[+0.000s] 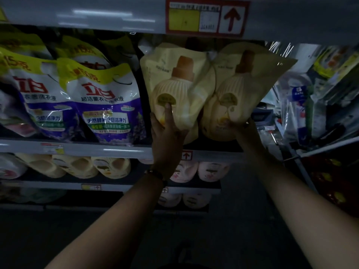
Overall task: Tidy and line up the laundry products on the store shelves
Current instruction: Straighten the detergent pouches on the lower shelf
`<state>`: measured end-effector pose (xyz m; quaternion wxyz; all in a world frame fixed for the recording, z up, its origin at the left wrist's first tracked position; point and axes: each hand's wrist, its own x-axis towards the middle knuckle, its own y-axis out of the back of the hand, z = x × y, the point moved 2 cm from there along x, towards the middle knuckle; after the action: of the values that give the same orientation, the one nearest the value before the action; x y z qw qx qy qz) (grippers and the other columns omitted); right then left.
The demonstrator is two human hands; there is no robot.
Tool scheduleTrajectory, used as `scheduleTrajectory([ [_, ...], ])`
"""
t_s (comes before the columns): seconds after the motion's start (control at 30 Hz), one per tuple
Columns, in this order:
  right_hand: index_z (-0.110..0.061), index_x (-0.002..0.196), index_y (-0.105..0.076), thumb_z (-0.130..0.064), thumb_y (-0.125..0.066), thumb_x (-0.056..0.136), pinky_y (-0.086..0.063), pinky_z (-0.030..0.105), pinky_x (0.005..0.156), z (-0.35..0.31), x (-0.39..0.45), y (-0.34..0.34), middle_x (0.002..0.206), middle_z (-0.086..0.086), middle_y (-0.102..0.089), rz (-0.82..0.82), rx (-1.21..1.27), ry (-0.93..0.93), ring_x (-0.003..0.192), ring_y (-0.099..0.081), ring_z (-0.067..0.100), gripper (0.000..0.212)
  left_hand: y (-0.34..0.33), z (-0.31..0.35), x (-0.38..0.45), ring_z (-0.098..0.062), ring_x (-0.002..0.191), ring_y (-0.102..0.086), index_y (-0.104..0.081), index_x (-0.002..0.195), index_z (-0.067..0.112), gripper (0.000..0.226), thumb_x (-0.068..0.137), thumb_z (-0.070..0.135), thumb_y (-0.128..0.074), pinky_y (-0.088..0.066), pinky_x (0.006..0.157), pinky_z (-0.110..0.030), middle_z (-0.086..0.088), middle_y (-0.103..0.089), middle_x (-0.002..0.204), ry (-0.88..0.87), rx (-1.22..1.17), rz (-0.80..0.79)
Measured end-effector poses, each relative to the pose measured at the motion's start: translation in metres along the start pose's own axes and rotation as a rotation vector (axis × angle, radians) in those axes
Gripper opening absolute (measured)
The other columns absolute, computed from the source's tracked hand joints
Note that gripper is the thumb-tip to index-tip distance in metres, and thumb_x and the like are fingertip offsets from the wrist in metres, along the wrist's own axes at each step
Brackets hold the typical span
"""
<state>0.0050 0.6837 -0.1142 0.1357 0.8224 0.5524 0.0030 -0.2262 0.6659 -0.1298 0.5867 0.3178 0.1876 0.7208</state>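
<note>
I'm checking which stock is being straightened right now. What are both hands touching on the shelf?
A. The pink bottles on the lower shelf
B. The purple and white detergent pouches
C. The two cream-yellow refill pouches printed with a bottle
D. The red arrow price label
C: the left hand presses on the left cream-yellow pouch and the right hand holds the bottom of the right cream-yellow pouch, both on the same shelf.

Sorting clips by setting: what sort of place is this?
Most likely a shop's laundry aisle: stacked shelves with a price tag, detergent pouches, and bottles below.
</note>
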Motion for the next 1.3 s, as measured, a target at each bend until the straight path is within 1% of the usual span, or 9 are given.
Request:
scheduleTrajectory([
  [0.2, -0.015, 0.133, -0.047, -0.032, -0.078, 0.079, -0.048, 0.016, 0.073, 0.023, -0.003, 0.005, 0.110, -0.012, -0.061, -0.114, 0.009, 0.040, 0.101, -0.061, 0.006, 0.064, -0.002, -0.003, -0.002, -0.040, 0.147, -0.023, 0.003, 0.154, 0.045, 0.095, 0.090, 0.043, -0.067, -0.044, 0.103, -0.061, -0.016, -0.004, 0.163, -0.006, -0.039, 0.057],
  [0.33, -0.019, 0.148, -0.032, -0.036, -0.090, 0.058, -0.051, 0.034, 0.092, 0.007, 0.007, 0.007, 0.139, -0.001, -0.052, -0.056, 0.079, 0.086, 0.120, -0.055, 0.015, 0.109, 0.004, 0.000, -0.001, -0.041, 0.144, -0.028, 0.011, 0.149, 0.055, 0.097, 0.090, 0.045, -0.066, -0.046, 0.098, -0.063, -0.013, -0.002, 0.164, 0.001, -0.008, 0.043],
  [0.47, -0.024, 0.119, -0.055, -0.022, -0.088, 0.068, -0.054, 0.020, 0.073, 0.005, 0.017, 0.014, 0.108, -0.012, -0.062, -0.077, 0.002, 0.160, 0.095, -0.063, -0.002, 0.060, 0.008, -0.002, 0.000, -0.043, 0.140, -0.036, 0.014, 0.147, 0.058, 0.097, 0.091, 0.046, -0.064, -0.048, 0.094, -0.063, -0.014, -0.002, 0.164, 0.017, 0.021, 0.030],
  [0.8, -0.020, 0.141, -0.043, -0.032, -0.082, 0.076, -0.051, 0.022, 0.078, 0.019, 0.011, 0.036, 0.132, -0.008, -0.056, -0.077, -0.035, 0.140, 0.111, -0.059, 0.007, 0.076, 0.008, 0.002, -0.001, -0.041, 0.144, -0.028, 0.013, 0.150, 0.053, 0.097, 0.092, 0.044, -0.064, -0.045, 0.098, -0.062, -0.013, -0.002, 0.164, 0.014, 0.018, 0.008],
  [0.9, -0.021, 0.118, -0.055, -0.026, -0.071, 0.088, -0.043, 0.011, 0.071, 0.017, -0.029, 0.033, 0.109, -0.012, -0.055, 0.172, -0.085, 0.252, 0.092, -0.054, 0.000, 0.034, 0.014, 0.022, -0.007, -0.043, 0.142, -0.030, -0.011, 0.158, 0.030, 0.086, 0.092, 0.034, -0.065, -0.043, 0.104, -0.057, -0.024, -0.013, 0.160, -0.040, 0.117, 0.122],
  [0.97, -0.026, 0.102, -0.056, -0.021, -0.058, 0.097, -0.044, 0.009, 0.071, 0.015, -0.054, 0.015, 0.094, -0.015, -0.054, -0.004, -0.283, 0.377, 0.082, -0.055, 0.001, 0.008, 0.021, 0.049, -0.011, -0.043, 0.138, -0.036, -0.037, 0.151, 0.015, 0.067, 0.092, 0.030, -0.063, -0.044, 0.104, -0.052, -0.027, -0.026, 0.155, -0.271, 0.169, 0.264],
  [1.07, -0.020, 0.123, -0.058, -0.029, -0.054, 0.098, -0.051, 0.025, 0.076, 0.013, -0.062, -0.028, 0.098, -0.007, -0.066, -0.403, -0.299, 0.217, 0.080, -0.062, 0.001, 0.026, 0.033, 0.097, -0.002, -0.036, 0.123, -0.051, -0.044, 0.148, 0.014, 0.054, 0.097, 0.030, -0.055, -0.050, 0.080, -0.038, -0.025, -0.026, 0.158, -0.545, 0.177, 0.289],
  [1.17, -0.015, 0.129, -0.055, -0.029, -0.060, 0.095, -0.050, 0.026, 0.057, -0.004, -0.046, -0.068, 0.093, -0.001, -0.069, -0.436, -0.119, 0.093, 0.070, -0.068, 0.008, 0.037, 0.041, 0.123, 0.028, -0.034, 0.111, -0.059, -0.036, 0.152, 0.013, 0.060, 0.096, 0.031, -0.047, -0.044, 0.057, -0.028, -0.024, -0.019, 0.161, -0.589, 0.203, 0.260],
  [1.3, -0.016, 0.127, -0.052, -0.033, -0.058, 0.096, -0.055, 0.026, 0.055, -0.013, -0.026, -0.094, 0.090, -0.002, -0.060, -0.389, -0.292, 0.058, 0.067, -0.063, 0.011, 0.035, 0.049, 0.124, 0.060, -0.037, 0.100, -0.063, -0.047, 0.145, 0.011, 0.058, 0.092, 0.033, -0.038, -0.047, 0.052, -0.031, -0.022, -0.044, 0.147, -0.551, 0.331, 0.321],
])
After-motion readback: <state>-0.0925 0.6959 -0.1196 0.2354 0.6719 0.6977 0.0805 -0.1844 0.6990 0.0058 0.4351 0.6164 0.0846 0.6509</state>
